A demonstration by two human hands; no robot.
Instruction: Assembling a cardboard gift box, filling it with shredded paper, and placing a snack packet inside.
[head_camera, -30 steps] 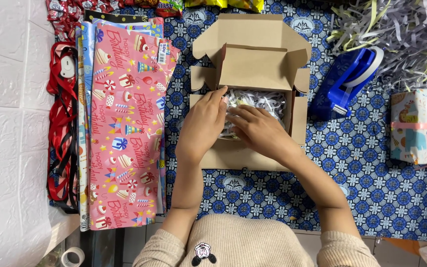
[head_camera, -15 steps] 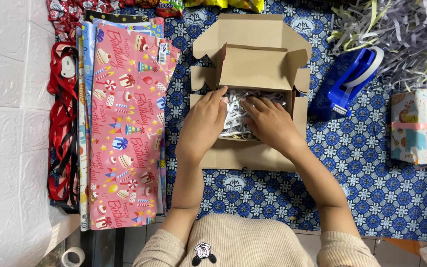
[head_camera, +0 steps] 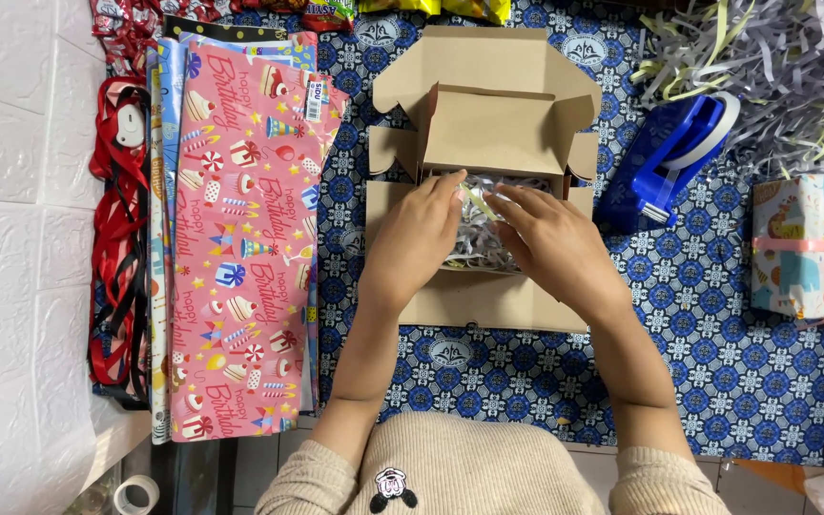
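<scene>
Blue patterned cloth (head_camera: 708,315) covers the worktable; white embossed wall panel (head_camera: 21,238) runs along the left side. Stack of gift-wrap sheets (head_camera: 240,238) lies left of centre, pink birthday print on top, long axis running near-to-far. Red and black ribbons (head_camera: 116,238) bunched between the sheets and the wall. Blue tape dispenser (head_camera: 669,157) sits right of the box, tilted. Loose heap of grey and pale-green shredded paper (head_camera: 774,67) at far right. Wrapped gift with a pink ribbon (head_camera: 813,243) at the right edge. Roll of clear tape (head_camera: 135,496) at the near left corner, off the cloth.

Brown cardboard mailer box (head_camera: 479,296) sits centre of the cloth, long axis left-to-right, opening facing up. Lid flap (head_camera: 488,67) is folded back toward the far side, side flaps splayed out.

Box contents: shredded paper filler (head_camera: 481,243), white-grey with a pale-green strip, filling the tray. Anything under it is hidden.

Left hand (head_camera: 417,238) is over the left part of the tray, fingers together and reaching into the filler near the far wall. Right hand (head_camera: 555,243) is over the right part, fingers slightly spread, tips in the filler. Fingertips of both nearly meet at the pale-green strip; can't tell whether either actually pinches it. Both forearms come in from the near side, beige knit sleeves at the bottom edge.
</scene>
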